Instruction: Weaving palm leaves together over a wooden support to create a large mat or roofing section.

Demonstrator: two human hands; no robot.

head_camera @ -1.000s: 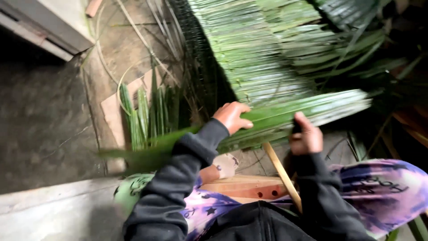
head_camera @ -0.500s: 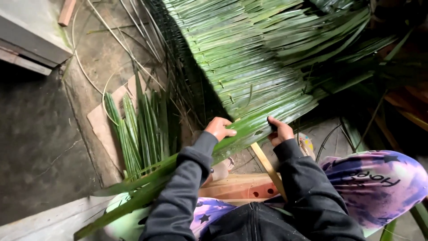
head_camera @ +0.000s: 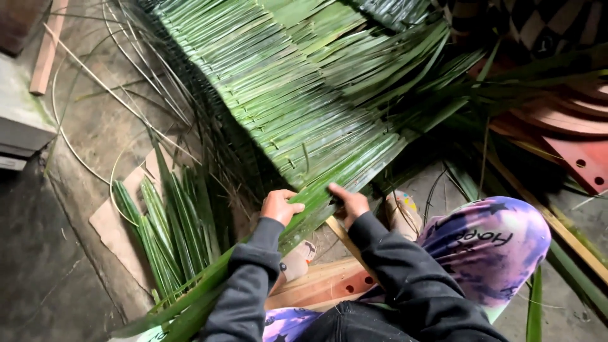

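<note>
Both hands sit close together just below the frame's centre, a short gap between them: the left hand (head_camera: 280, 207) curls over a long green palm leaf (head_camera: 253, 248), and the right hand (head_camera: 350, 204) pinches the same leaf where it meets the lower edge of the thatch panel (head_camera: 278, 82). The leaf runs from the lower left corner up to the middle, lying across a pale wooden stick (head_camera: 345, 239) that slants under the right wrist. It looks light, springy along its length, smooth and rather slippery, and likely to split along the grain if bent sharply; the firmest hold seems to be near its folded middle, flat between thumb and fingers. One leaf is in hand. One large panel of overlapping leaves fills the upper centre. At the left, a bundle of loose leaves (head_camera: 168, 231), too many and too overlapped to count, lies on one sheet of cardboard (head_camera: 114, 231). Red boards (head_camera: 573, 136) lie at the right edge.
</note>
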